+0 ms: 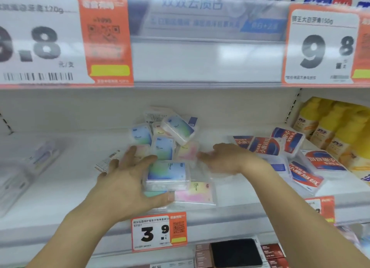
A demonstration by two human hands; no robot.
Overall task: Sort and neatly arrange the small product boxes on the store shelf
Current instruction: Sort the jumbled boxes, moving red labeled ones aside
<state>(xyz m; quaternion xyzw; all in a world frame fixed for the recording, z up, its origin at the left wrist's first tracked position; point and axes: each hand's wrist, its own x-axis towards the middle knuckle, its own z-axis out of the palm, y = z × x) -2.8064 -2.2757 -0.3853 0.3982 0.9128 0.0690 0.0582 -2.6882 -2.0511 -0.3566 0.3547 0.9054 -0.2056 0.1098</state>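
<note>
White shelf [60, 187] | pastel boxes [167, 174] heaped | orange price tags [159, 232] on edge

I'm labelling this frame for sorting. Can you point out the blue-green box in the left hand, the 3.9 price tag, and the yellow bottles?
blue-green box [167, 174]: head view, middle of its front label.
3.9 price tag [150, 234]: head view, on the white panel by the digit 3.
yellow bottles [338, 127]: head view, body of a middle bottle.
</note>
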